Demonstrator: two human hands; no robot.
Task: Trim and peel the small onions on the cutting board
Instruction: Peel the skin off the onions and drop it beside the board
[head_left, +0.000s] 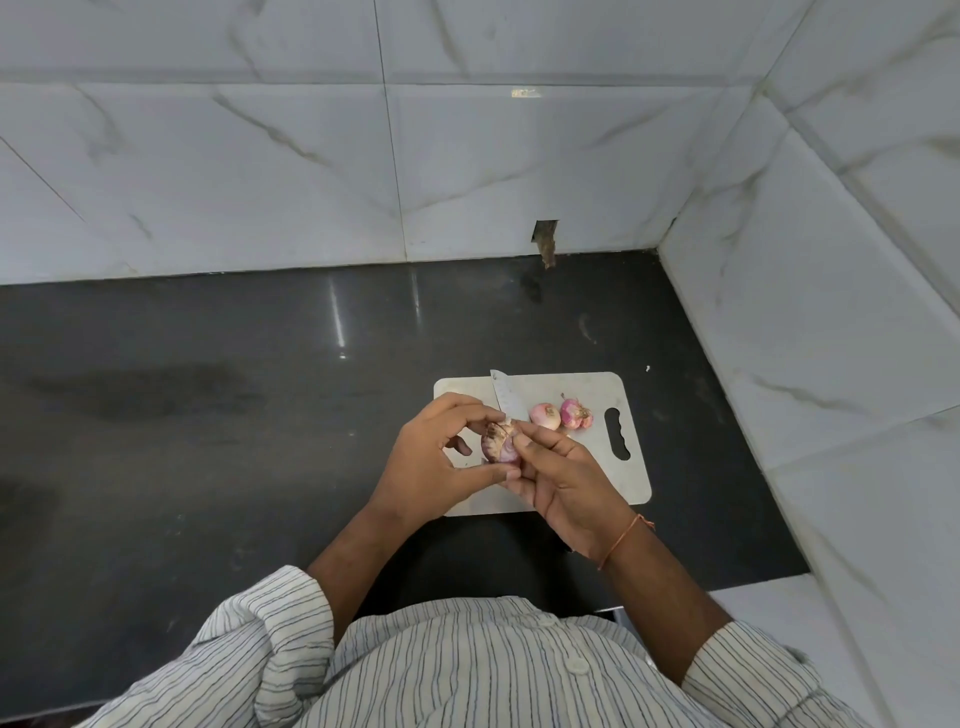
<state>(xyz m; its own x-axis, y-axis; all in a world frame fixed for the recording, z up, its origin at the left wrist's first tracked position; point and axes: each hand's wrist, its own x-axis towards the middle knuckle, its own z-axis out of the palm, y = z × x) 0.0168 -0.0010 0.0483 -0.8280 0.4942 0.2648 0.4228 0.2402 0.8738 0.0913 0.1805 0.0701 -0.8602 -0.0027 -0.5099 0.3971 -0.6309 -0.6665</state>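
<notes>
Gripping a small onion (497, 442) between curled fingers and thumb, the left hand (439, 457) holds it raised a little above the near edge of the cutting board (631, 483), most likely so the root end faces the blade and the scraps fall onto the board. Its forefinger arches over the top of the bulb while the thumb props it from below, so the hand is closed round the onion, not flat. The right hand (563, 480) meets it from the other side, fingers folded round the handle of a knife (506, 397); the handle itself is hidden inside the fist, and only the pale blade shows, slanting up and away past the fingertips. The right thumb lies against the onion's top, which suggests a paring cut with the thumb as a brace, though the edge's exact contact with the skin is too small to tell. The held onion still wears dark, papery skin, so I judge the trimming of this one is under way, not finished.

Just beyond the hands, two more small onions lie on the board: a rounder pink one (545, 416) and, just beside it toward the handle slot, another (575, 413) with a dry tuft. Both look unpeeled. The board sits on a dark countertop (208, 415) near the corner of white marbled wall tiles (260, 182).
</notes>
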